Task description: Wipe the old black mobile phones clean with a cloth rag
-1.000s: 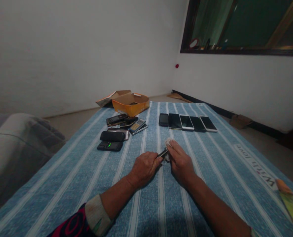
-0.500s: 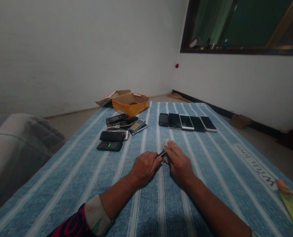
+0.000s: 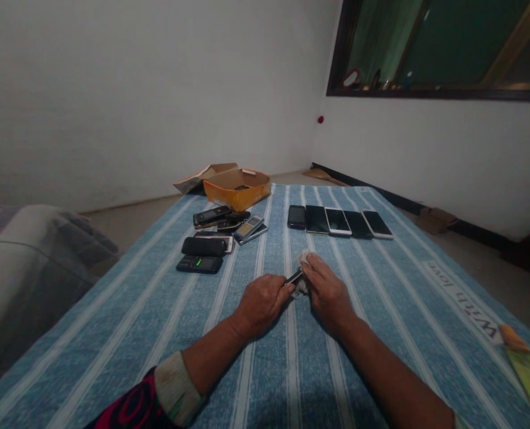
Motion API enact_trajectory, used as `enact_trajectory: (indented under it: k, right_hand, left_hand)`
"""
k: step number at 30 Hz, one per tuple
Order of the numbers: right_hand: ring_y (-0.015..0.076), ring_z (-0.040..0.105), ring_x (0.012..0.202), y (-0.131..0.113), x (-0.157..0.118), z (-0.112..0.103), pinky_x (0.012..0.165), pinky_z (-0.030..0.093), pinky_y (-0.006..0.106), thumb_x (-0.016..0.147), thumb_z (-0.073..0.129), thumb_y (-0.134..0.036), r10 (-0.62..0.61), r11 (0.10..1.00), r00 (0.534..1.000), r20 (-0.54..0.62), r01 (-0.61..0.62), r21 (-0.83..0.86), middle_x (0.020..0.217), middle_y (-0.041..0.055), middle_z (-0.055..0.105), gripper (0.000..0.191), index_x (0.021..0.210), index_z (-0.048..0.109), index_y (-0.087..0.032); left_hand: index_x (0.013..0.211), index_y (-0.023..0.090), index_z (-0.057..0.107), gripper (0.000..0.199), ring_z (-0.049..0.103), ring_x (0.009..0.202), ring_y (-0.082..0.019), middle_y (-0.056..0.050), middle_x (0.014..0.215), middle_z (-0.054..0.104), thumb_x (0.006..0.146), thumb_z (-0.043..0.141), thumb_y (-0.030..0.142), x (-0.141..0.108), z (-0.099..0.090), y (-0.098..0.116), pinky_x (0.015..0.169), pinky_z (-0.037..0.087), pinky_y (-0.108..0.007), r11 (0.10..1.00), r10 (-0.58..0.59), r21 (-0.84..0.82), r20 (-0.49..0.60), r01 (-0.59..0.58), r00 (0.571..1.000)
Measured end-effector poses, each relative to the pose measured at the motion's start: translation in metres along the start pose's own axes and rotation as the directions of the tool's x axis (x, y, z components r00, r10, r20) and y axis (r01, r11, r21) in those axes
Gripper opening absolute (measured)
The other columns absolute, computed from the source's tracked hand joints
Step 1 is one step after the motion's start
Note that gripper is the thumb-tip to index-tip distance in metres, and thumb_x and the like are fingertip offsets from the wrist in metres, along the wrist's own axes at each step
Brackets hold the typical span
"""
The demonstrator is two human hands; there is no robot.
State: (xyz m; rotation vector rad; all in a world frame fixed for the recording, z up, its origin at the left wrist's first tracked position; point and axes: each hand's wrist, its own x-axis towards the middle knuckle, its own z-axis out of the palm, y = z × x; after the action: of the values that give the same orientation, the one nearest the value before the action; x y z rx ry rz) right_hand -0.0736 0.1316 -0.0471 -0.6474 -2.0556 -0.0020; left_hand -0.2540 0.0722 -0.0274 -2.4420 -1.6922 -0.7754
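Observation:
Near the middle of the striped cloth (image 3: pixel 265 357), my left hand (image 3: pixel 263 302) is closed on the near end of a thin dark phone (image 3: pixel 294 276), held tilted above the cloth. My right hand (image 3: pixel 329 292) is pressed round a crumpled whitish cloth (image 3: pixel 303 286) against the phone's far end. Beyond my hands to the right, several phones lie side by side, among them a small black one (image 3: pixel 297 217) and a white-edged one (image 3: pixel 337 221). To the left are more phones in a loose pile, including a keypad phone (image 3: pixel 248 227) and a black one with a green-lit mark (image 3: pixel 199 264).
An open orange box (image 3: pixel 236 193) stands at the far edge behind the pile, its flap spread left. A covered grey shape (image 3: pixel 36 286) is at the left. A yellow-green item (image 3: pixel 526 369) lies at the right edge.
My right hand has shifted slightly right with the crumpled cloth, and a little more of the held phone shows. My left hand stays nearly in place.

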Motion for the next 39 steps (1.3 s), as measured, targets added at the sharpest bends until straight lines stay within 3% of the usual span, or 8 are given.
enact_trajectory:
  k: [12,23,33,39]
  right_hand:
    - [0.0246,0.052,0.129,-0.025,-0.003,0.005,0.107,0.046,0.045,0.090,0.045,-0.003,-0.055,0.994,0.998,-0.009,0.055,0.097,0.129,0.0168,0.062,0.044,0.130,0.060,-0.015]
    - [0.0226,0.054,0.127,-0.002,0.002,0.002,0.105,0.048,0.042,0.089,0.043,-0.002,-0.020,0.999,1.000,-0.005,0.020,0.046,0.127,0.0162,0.064,0.043,0.125,0.063,-0.015]
    - [0.0235,0.057,0.124,-0.031,0.004,0.006,0.105,0.049,0.041,0.092,0.047,-0.007,-0.100,0.992,0.995,-0.027,0.102,0.077,0.123,0.0158,0.066,0.038,0.126,0.062,-0.014]
    - [0.0233,0.056,0.125,-0.013,0.005,0.004,0.106,0.048,0.042,0.089,0.046,-0.004,-0.049,0.996,0.999,0.024,0.047,0.072,0.126,0.0144,0.065,0.044,0.128,0.061,-0.017]
  left_hand:
    - [0.083,0.018,0.057,0.045,0.060,0.070,-0.017,-0.004,0.074,0.063,0.104,0.022,0.037,0.000,0.000,0.000,0.070,0.050,-0.030,1.000,0.002,-0.018,0.016,-0.002,1.000]
    - [0.091,0.017,0.061,0.040,0.060,0.075,-0.019,-0.005,0.079,0.064,0.102,0.030,0.040,0.001,-0.010,-0.001,0.071,0.048,-0.030,0.995,-0.019,-0.100,0.115,0.031,0.993]
    - [0.080,0.019,0.057,0.039,0.058,0.071,-0.016,-0.002,0.073,0.060,0.102,0.031,0.039,0.000,-0.007,-0.009,0.068,0.047,-0.028,0.985,0.009,-0.175,0.078,0.005,0.997]
    - [0.086,0.019,0.060,0.039,0.059,0.075,-0.017,-0.003,0.078,0.063,0.101,0.031,0.041,0.002,-0.009,-0.009,0.072,0.047,-0.028,0.983,0.008,-0.183,0.112,0.013,0.994]
